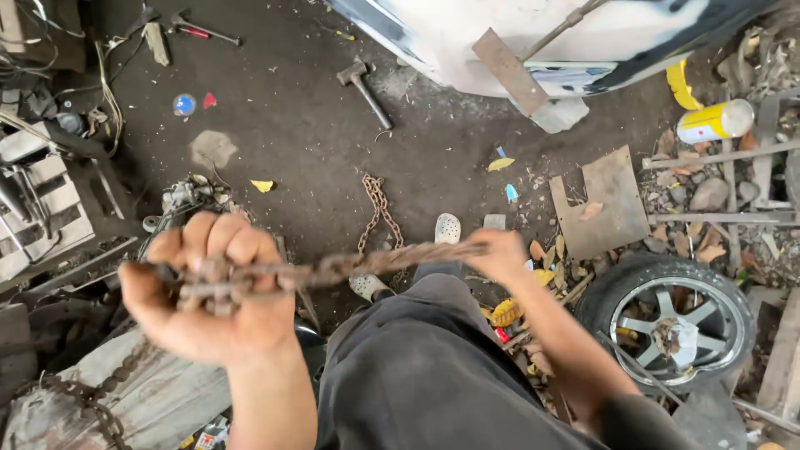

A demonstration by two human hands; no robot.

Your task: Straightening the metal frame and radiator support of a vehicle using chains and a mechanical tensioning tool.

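A rusty chain [333,268] runs taut between my two hands at waist height, blurred by motion. My left hand [212,287] is fisted around a bunched end of it, near the camera at the lower left. My right hand [498,254] grips the other end, lower down toward the ground. More of the chain [377,208] trails on the dirt floor beyond my white shoes [447,227]. Another rusty chain [87,400] lies over a pale surface at the bottom left.
A hammer [362,87] lies on the dark dirt floor. A car wheel with a silver rim [679,321] lies at the right, by a rusty metal plate [596,204] and a yellow-white can [715,122]. A white car body panel [533,42] stands ahead. Scrap and wires crowd the left.
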